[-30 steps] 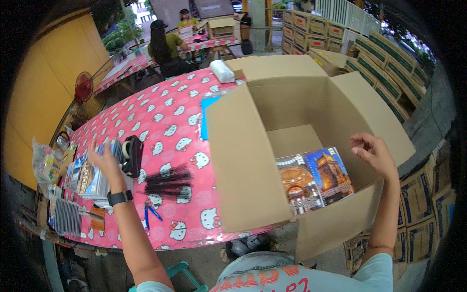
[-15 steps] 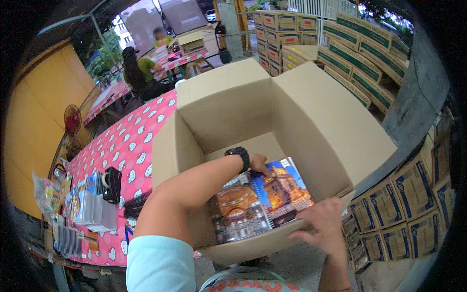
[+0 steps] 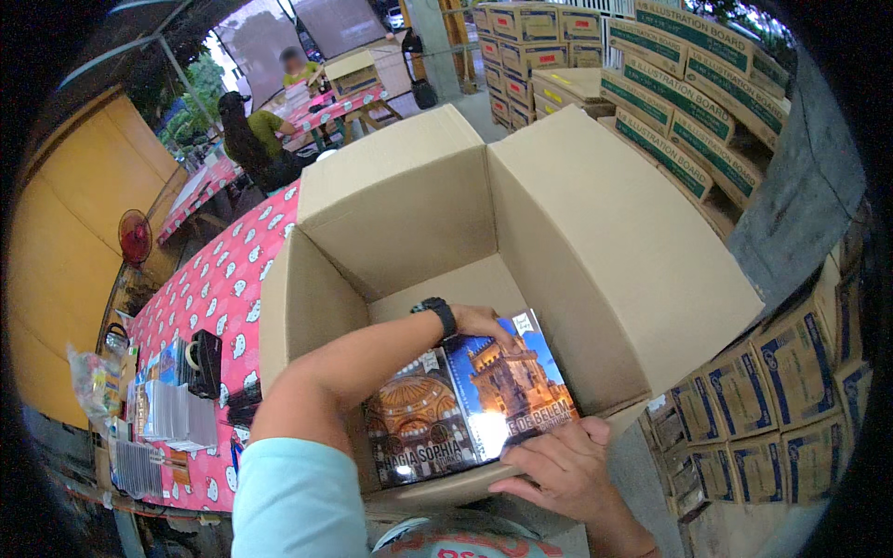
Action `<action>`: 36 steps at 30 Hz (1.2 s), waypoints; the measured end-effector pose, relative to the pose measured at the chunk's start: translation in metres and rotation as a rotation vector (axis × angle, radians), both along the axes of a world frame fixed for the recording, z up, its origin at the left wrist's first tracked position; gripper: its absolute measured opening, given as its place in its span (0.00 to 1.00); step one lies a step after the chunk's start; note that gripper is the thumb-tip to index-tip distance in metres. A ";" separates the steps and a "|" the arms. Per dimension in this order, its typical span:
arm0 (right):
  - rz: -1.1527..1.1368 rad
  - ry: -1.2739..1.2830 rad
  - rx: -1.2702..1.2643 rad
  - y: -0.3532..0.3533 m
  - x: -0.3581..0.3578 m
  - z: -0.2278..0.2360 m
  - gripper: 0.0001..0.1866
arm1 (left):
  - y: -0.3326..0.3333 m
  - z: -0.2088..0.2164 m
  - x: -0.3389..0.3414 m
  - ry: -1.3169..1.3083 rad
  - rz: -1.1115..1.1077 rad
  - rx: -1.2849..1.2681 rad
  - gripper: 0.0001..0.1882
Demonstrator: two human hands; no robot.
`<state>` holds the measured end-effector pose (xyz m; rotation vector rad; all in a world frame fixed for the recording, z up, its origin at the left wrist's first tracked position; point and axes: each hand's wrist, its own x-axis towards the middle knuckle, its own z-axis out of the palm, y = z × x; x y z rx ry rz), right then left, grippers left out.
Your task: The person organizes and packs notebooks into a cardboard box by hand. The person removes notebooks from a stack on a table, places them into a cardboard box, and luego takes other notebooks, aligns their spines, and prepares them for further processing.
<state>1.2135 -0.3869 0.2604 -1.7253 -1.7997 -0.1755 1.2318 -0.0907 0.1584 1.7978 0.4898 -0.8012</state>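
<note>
A large open cardboard box stands before me with its flaps spread. In its near part two spiral-bound notebooks lie side by side: one with a domed interior on its cover, the other with a lit stone tower against blue sky. My left hand, a black watch at its wrist, reaches into the box; its fingers lie on the upper part of the tower notebook. My right hand straddles the near rim, fingers over the inside by the tower notebook's lower edge, thumb outside.
A pink patterned tablecloth covers the table on the left, holding stacked notebooks and a black case. Stacked cartons rise at right, more cartons behind. Two people sit at farther tables; a red fan stands left.
The box and both notebooks sit lower and further left in view. My left hand has shifted slightly on the tower notebook. My right hand has slid left along the rim from the corner.
</note>
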 end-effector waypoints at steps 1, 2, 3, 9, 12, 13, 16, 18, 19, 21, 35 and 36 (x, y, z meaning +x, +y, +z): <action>0.008 0.007 -0.007 0.000 0.002 -0.002 0.17 | -0.001 0.010 -0.002 -0.021 -0.009 0.012 0.31; 0.000 -0.019 0.022 0.000 0.003 -0.002 0.17 | -0.005 0.019 -0.002 -0.048 -0.024 0.037 0.30; -0.023 -0.038 0.053 0.001 0.006 -0.005 0.17 | -0.016 0.047 -0.001 -0.074 -0.041 0.084 0.28; 0.072 -0.097 0.149 -0.001 0.014 -0.016 0.14 | -0.023 0.070 -0.018 -0.206 -0.026 0.076 0.27; 0.147 -0.070 0.209 -0.001 0.017 -0.021 0.13 | -0.013 0.051 -0.028 -0.203 -0.010 0.074 0.29; 0.168 -0.053 0.227 0.000 0.020 -0.019 0.12 | -0.016 0.055 -0.026 -0.179 -0.004 0.068 0.29; 0.254 -0.091 0.201 -0.001 0.027 -0.019 0.16 | -0.025 0.074 -0.023 -0.107 0.000 0.091 0.29; 0.218 -0.094 0.239 0.000 0.028 -0.019 0.16 | -0.025 0.077 -0.022 -0.090 0.004 0.088 0.30; 0.174 -0.090 0.258 0.001 0.029 -0.015 0.13 | -0.027 0.081 -0.021 -0.086 0.012 0.091 0.30; 0.127 -0.095 0.286 0.001 0.030 -0.012 0.11 | -0.028 0.086 -0.021 -0.072 0.003 0.132 0.32; 0.132 -0.096 0.389 0.001 0.031 -0.015 0.09 | 0.001 0.046 -0.029 -0.044 0.146 -0.218 0.29; 0.131 -0.095 0.384 0.001 0.031 -0.016 0.09 | -0.011 0.058 -0.017 0.063 0.229 -0.276 0.30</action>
